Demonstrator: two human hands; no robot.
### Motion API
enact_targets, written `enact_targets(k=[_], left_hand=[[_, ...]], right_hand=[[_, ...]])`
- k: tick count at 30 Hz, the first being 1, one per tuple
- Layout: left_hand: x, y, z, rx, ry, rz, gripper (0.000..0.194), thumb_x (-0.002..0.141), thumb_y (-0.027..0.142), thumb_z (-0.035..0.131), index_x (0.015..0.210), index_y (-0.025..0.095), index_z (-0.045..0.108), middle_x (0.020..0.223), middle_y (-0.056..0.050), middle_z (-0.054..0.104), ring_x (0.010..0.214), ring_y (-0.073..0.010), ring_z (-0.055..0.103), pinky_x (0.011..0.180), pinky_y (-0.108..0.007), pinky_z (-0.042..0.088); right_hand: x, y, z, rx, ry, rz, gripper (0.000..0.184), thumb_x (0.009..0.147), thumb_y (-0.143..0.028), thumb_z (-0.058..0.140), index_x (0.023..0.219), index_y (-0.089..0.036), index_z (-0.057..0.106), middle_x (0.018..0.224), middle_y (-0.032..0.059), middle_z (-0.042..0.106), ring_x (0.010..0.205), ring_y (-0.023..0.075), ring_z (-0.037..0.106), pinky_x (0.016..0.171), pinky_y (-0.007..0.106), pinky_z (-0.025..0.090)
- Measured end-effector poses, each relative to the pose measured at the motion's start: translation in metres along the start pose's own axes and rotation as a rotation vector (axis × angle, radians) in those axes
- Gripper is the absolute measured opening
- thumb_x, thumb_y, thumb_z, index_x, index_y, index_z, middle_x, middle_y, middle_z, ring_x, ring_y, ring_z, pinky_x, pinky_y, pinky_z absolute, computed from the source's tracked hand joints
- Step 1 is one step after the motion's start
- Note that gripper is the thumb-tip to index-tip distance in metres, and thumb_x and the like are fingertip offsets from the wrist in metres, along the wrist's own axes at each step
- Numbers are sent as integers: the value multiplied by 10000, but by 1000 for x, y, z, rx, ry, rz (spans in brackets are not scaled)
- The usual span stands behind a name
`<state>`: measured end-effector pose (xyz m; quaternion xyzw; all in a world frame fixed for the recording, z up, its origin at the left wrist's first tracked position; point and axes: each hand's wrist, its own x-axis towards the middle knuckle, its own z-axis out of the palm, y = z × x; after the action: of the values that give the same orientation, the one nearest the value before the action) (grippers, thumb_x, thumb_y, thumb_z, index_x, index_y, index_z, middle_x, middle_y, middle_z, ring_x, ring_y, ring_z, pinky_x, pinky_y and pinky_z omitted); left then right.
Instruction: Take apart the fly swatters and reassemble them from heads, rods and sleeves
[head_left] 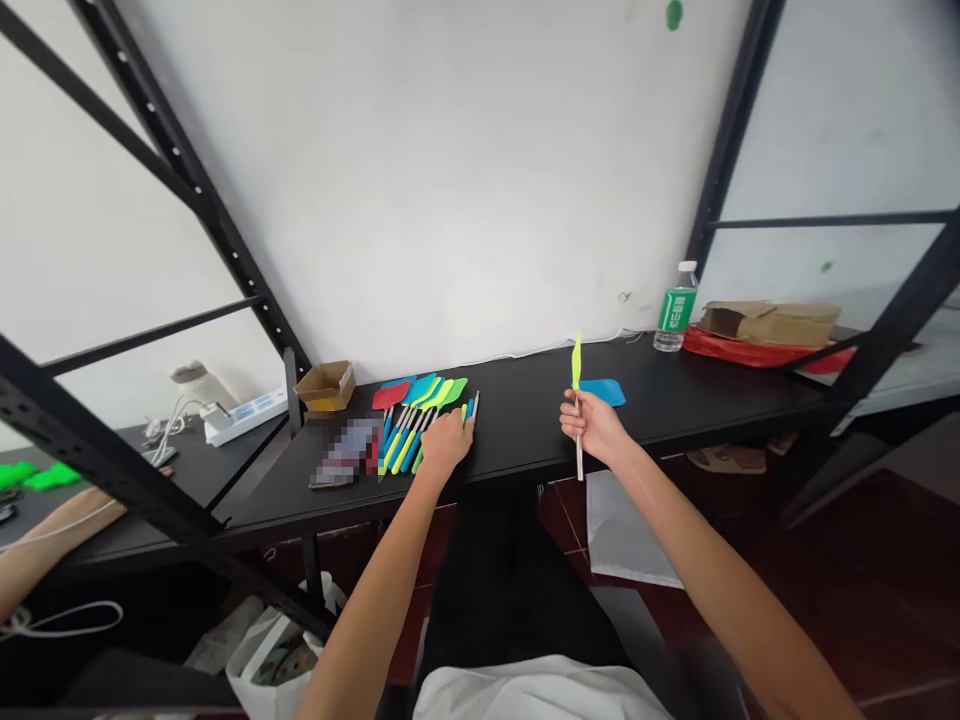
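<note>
My right hand (pixel 591 424) is closed around the metal shaft of a yellow-green spatula (pixel 577 362), held upright above the table's front, its thin head turned edge-on. Behind that hand a blue spatula head (pixel 606 391) lies flat on the table. My left hand (pixel 448 440) is closed, palm down, at the right end of a row of spatulas (pixel 405 447). Yellow and blue handle ends (pixel 467 411) and a thin metal rod show at its fingers; the rest of its grip is hidden. The row has red, blue, yellow and green heads and coloured handles.
On the black table (pixel 517 420) stand a small open cardboard box (pixel 327 388) and a water bottle (pixel 676 308). A blurred flat item (pixel 346 455) lies left. A carton (pixel 772 323) rests on red plastic. Another person's arm (pixel 64 535) reaches in at left, near a power strip (pixel 247 415).
</note>
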<state>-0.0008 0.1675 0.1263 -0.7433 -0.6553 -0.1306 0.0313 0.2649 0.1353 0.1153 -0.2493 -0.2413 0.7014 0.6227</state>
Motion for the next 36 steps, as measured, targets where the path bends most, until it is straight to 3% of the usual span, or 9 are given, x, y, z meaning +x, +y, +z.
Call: enact_targets(k=[4,7,9,13,16,18,28,36], left_hand=[[-4,0,-11,1,-18,3,451,989,456,373,1277,183,586,1204,-163,635,1071,-293,644,810,-344,480],[-10,13,-23,-85,27,49,434,988,455,381,1250,204,619,1213,-136,641,1056,-267,644,800,-313,472],[-18,32,-31,-211,37,167,415,994,472,368,1172,232,656,1116,-91,689,1003,-236,653,796,-294,463],[-41,86,-36,-425,-79,415,420,982,553,368,1065,264,661,945,-30,726,867,-206,658,704,-268,436],[-56,120,-32,-436,-102,457,395,990,526,366,959,243,640,854,-35,711,785,-206,644,640,-267,379],[-63,130,-28,-426,-98,441,389,1002,490,348,906,224,615,813,-48,694,745,-204,630,615,-268,345],[-80,116,-27,-426,-86,350,342,994,415,355,764,221,518,707,-40,633,686,-201,594,609,-275,295],[-89,116,-15,-1187,-403,371,309,961,334,340,731,200,496,549,7,586,533,-137,516,581,-248,398]], right_hand=[[0,0,7,94,24,-25,90,905,-197,528,815,-202,523,543,-67,383,384,74,313,363,161,309],[-2,-3,14,157,8,-43,130,941,-243,529,818,-201,530,579,-43,429,437,90,399,418,179,383],[-4,-6,19,191,-19,-64,174,968,-291,512,823,-200,541,616,-22,475,485,102,455,472,196,437],[-11,-11,29,204,-54,-109,223,987,-355,492,857,-194,574,679,1,546,567,123,530,547,232,493],[-16,-13,36,241,-71,-151,210,981,-362,509,880,-196,588,678,-15,534,555,114,518,533,228,483],[-18,-13,39,265,-78,-153,187,985,-335,505,888,-201,593,648,-31,503,512,102,476,492,212,454],[-20,-8,45,328,-103,-68,119,959,-193,505,989,-167,617,662,-14,516,498,97,466,477,206,460],[-29,-11,57,245,-158,-87,112,909,-150,583,817,-200,543,687,-13,561,543,97,497,505,199,475]])
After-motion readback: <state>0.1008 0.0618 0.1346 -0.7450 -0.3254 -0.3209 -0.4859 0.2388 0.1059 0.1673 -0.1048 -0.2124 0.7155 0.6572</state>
